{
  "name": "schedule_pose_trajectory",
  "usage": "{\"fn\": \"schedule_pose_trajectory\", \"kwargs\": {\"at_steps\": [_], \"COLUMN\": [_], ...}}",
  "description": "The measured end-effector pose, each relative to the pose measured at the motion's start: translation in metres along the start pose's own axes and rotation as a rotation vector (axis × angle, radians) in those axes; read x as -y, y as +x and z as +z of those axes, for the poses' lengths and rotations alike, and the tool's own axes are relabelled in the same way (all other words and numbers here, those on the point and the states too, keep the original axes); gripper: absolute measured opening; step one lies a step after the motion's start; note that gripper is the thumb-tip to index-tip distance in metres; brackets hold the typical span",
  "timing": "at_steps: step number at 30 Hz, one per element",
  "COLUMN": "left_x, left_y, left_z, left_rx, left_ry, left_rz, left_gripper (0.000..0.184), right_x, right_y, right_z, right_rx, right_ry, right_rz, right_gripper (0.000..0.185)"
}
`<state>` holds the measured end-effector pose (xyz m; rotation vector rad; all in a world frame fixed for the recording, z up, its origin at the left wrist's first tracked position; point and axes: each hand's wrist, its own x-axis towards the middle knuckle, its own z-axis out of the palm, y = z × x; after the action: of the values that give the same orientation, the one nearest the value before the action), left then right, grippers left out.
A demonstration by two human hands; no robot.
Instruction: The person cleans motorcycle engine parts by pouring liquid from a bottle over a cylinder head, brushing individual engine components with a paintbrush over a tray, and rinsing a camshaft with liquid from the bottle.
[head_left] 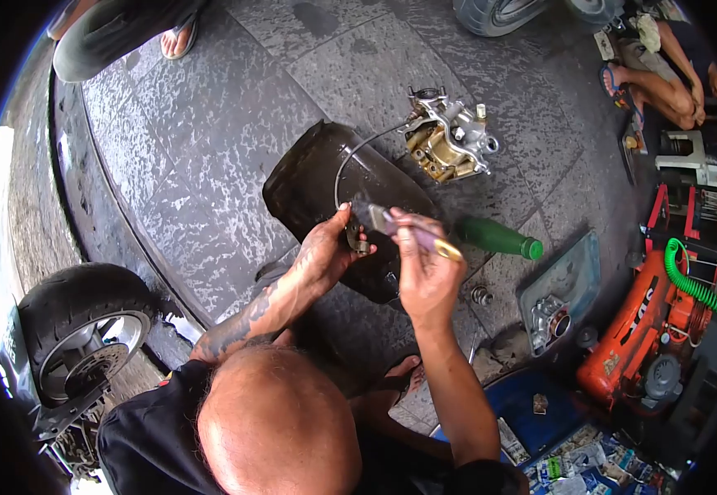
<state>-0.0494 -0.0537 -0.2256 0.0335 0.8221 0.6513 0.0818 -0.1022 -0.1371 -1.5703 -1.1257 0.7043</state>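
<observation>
Above a dark tray of liquid, my left hand is closed on a small metal part. My right hand grips a paint brush, its bristles close to the part and blurred. A thin cable or hose curves from my left hand over the tray toward a metal engine casing on the floor behind. A green bottle lies on its side to the right of the tray. The exact shape of the held part is partly hidden by my fingers.
A spring and a shallow tray with a metal part lie at the right. Beyond them stands a red compressor with a green coiled hose. A motorcycle wheel is at left. Other people's legs show at the top left and right.
</observation>
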Motion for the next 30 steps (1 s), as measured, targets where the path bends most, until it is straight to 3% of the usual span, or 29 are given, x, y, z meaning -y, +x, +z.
{"fn": "schedule_pose_trajectory", "kwargs": {"at_steps": [1, 4, 8, 12, 14, 16, 18, 20, 23, 24, 26, 30], "left_x": [0.0, -0.006, -0.007, -0.017, -0.019, -0.018, -0.018, -0.014, -0.003, -0.002, -0.004, 0.0], "left_y": [0.0, 0.0, 0.004, 0.004, 0.004, 0.004, 0.006, 0.007, 0.007, 0.013, 0.017, 0.012], "left_z": [0.0, 0.004, -0.007, -0.006, -0.009, -0.011, -0.008, -0.003, 0.004, -0.001, -0.018, -0.003], "left_rx": [-0.026, -0.068, 0.098, 0.042, 0.042, 0.047, 0.068, -0.004, 0.061, 0.04, 0.139, 0.09], "left_ry": [-0.004, 0.032, 0.023, -0.001, 0.014, 0.011, 0.008, -0.014, -0.067, -0.205, -0.129, -0.104], "left_rz": [-0.014, -0.013, 0.005, 0.125, 0.148, 0.132, 0.119, 0.11, 0.112, 0.092, 0.105, 0.136], "left_gripper": [0.035, 0.037, 0.043, 0.035, 0.033, 0.033, 0.033, 0.033, 0.032, 0.033, 0.034, 0.034], "right_x": [-0.002, -0.02, -0.02, -0.039, -0.044, -0.035, -0.014, 0.006, -0.002, -0.002, -0.012, -0.003], "right_y": [-0.001, 0.002, -0.001, -0.022, -0.026, -0.022, -0.014, -0.009, -0.007, -0.009, -0.02, -0.012], "right_z": [0.0, -0.01, -0.004, 0.012, 0.01, -0.002, -0.006, -0.002, 0.018, 0.022, 0.017, 0.009], "right_rx": [0.027, -0.071, -0.063, 0.201, 0.161, 0.09, -0.019, -0.039, 0.049, 0.087, 0.137, 0.048], "right_ry": [0.026, -0.086, -0.126, -0.367, -0.342, -0.261, 0.036, 0.126, 0.002, -0.032, -0.116, -0.066], "right_rz": [0.094, 0.083, 0.102, 0.174, 0.16, 0.291, 0.218, 0.104, -0.033, 0.027, 0.078, 0.112], "right_gripper": [0.012, 0.011, 0.013, 0.011, 0.012, 0.015, 0.014, 0.013, 0.011, 0.01, 0.01, 0.01]}}
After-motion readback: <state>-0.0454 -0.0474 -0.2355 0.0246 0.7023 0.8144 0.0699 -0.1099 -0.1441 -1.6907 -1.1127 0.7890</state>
